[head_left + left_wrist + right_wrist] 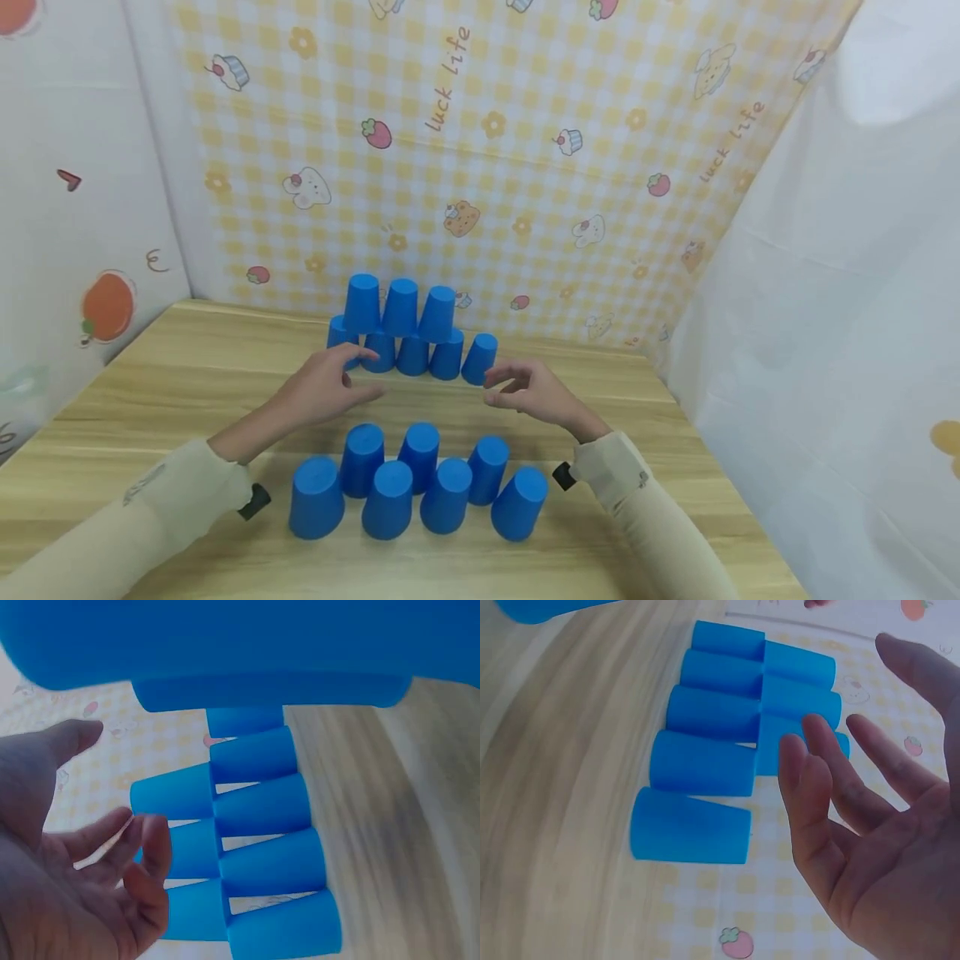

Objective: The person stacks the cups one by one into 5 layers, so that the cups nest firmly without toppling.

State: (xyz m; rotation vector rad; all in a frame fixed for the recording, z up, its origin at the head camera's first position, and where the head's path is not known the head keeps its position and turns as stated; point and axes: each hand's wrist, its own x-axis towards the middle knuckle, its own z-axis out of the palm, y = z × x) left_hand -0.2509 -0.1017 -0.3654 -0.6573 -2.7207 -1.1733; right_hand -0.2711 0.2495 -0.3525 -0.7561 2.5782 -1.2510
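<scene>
Upside-down blue cups make a two-level stack at the back of the table: a base row of several, with the rightmost base cup [479,359] standing a little apart. Three upper cups [401,307] sit side by side over the base's left part. My left hand [324,387] is held in front of the stack's left end, fingers loosely bent, holding nothing; in the head view it overlaps the left base cups. Beside the rightmost base cup hovers my right hand [538,394], its fingers relaxed and gripping nothing. The right wrist view shows the right palm [900,862] bare.
Several more upside-down blue cups [387,500] stand in two loose rows nearer me, between my forearms. The wood-grain table [615,533] meets a checked cloth backdrop [525,167] right behind the stack. White sheets [810,275] hang on both sides.
</scene>
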